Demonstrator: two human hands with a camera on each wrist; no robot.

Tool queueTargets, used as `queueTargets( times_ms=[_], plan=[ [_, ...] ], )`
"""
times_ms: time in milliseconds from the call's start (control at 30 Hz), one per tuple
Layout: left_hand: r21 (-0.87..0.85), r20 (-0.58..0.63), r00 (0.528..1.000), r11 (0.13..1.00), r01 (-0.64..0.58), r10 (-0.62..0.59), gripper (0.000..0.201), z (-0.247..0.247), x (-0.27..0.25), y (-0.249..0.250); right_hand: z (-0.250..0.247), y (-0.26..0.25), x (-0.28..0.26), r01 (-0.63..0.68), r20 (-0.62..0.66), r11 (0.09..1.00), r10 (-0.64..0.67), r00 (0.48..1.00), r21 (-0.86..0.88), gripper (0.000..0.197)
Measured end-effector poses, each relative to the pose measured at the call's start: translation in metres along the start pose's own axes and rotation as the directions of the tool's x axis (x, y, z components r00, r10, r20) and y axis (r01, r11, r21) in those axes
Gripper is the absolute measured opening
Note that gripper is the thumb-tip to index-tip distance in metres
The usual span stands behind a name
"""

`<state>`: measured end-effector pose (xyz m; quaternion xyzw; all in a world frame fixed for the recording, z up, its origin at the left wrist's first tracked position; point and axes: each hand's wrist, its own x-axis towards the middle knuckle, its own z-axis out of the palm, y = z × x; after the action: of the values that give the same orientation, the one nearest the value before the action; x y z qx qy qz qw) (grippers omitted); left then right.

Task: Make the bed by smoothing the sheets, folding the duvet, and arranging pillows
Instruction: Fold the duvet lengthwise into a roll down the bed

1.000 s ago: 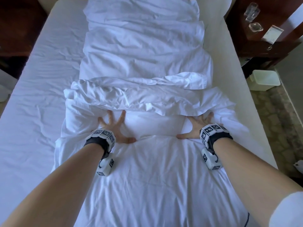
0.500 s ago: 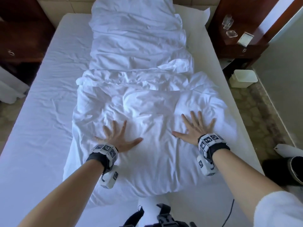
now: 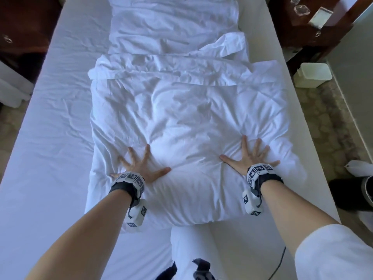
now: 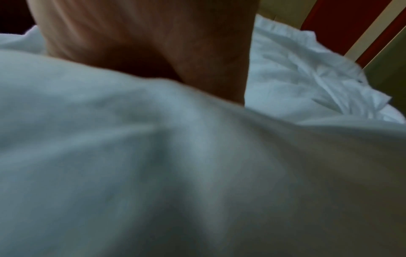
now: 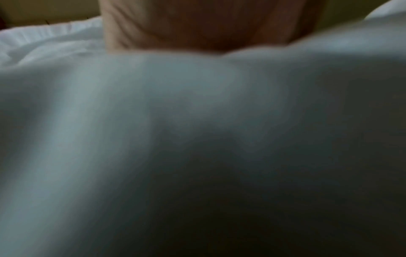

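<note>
**Two flat hands on one folded duvet**

One white duvet (image 3: pixel 187 122) lies folded into a long strip down the middle of one bed (image 3: pixel 50 138), its nearest fold puffed up at the foot end, further folds stacked toward the head; a white sheet (image 3: pixel 60 102) covers the mattress on both sides of it. Two hands press on the near fold: the left hand (image 3: pixel 141 166) with all five fingers spread and straight, its grip apart and clamped on nothing; the right hand (image 3: pixel 250 156) the same, palm down, fingers fanned. The two hands rest well apart, one toward each side of the fold. Each wrist carries one band with black-and-white square markers; no readable writing shows on them. In the left wrist view the left hand (image 4: pixel 142 43) sinks into blurred white cloth; the right wrist view shows the right hand (image 5: pixel 208 24) likewise. One dark wooden nightstand (image 3: pixel 302 27) stands right of the bed, with two clear glass pieces on top; one pale bin (image 3: pixel 312 75) sits on the floor beside it.
</note>
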<state>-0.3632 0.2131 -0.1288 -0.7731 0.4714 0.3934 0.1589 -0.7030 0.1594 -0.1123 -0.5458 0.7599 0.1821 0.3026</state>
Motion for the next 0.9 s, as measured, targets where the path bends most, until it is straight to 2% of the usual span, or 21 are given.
queueTargets(
  times_ms=[367,633,700,767,833,900],
  plan=[
    [0.111,0.060,0.996,0.992,0.061,-0.068,0.134,0.018,0.068,0.012,0.019,-0.009,0.061,0.013,0.065,0.999,-0.010,0.998,-0.041,0.134],
    [0.147,0.082,0.994,0.987,0.061,-0.073,0.132,0.012,0.063,0.012,0.014,-0.007,0.059,0.009,0.069,0.999,-0.006,0.998,-0.042,0.132],
    [0.148,-0.006,1.000,0.989,-0.020,0.021,0.125,0.004,0.058,0.009,0.009,-0.006,0.054,0.025,0.026,1.000,-0.024,0.999,-0.016,0.125],
    [0.242,-0.195,0.964,0.961,-0.133,0.183,0.109,-0.016,0.052,0.012,-0.004,-0.009,0.049,0.058,-0.099,0.996,-0.052,0.994,0.060,0.112],
    [0.328,-0.399,0.866,0.929,-0.171,0.300,0.088,-0.049,0.044,0.023,-0.023,-0.019,0.047,0.104,-0.240,0.991,-0.081,0.967,0.084,0.103],
    [0.316,-0.532,0.776,0.930,-0.189,0.338,0.078,-0.084,0.040,0.041,-0.045,-0.033,0.050,0.166,-0.341,0.986,-0.149,0.928,0.019,0.105]
  ],
)
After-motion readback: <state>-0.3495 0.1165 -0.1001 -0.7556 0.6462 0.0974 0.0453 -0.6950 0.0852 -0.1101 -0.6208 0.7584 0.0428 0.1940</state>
